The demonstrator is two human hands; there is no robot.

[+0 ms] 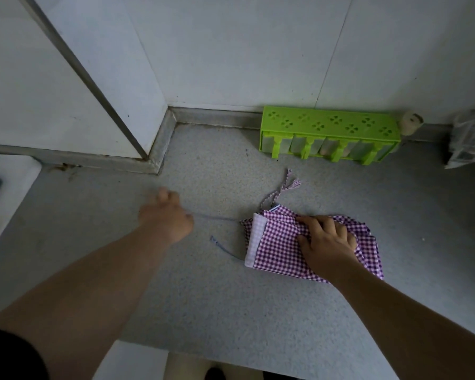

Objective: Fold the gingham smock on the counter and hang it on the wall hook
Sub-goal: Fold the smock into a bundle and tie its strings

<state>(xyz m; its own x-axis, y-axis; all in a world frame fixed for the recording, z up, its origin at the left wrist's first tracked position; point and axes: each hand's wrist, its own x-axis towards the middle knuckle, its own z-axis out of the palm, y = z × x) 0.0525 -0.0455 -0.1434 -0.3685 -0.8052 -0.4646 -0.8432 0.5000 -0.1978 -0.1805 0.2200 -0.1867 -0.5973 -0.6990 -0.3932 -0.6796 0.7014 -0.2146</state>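
The purple-and-white gingham smock (280, 248) lies folded into a small bundle on the speckled grey counter (203, 297). My right hand (327, 242) rests on top of it with fingers spread, pressing the cloth down. My left hand (165, 212) is to the left of the bundle, fingers curled, pinching a thin striped tie string (214, 217) stretched taut from the smock. Another tie (225, 249) trails off the bundle's left edge, and a tasselled one (285, 185) lies behind it. No wall hook is in view.
A bright green plastic rack (329, 133) of containers stands against the back wall. A small beige roll (410, 122) and a crumpled plastic bag (469, 141) sit at the far right. A white appliance edge (8, 182) is at the left.
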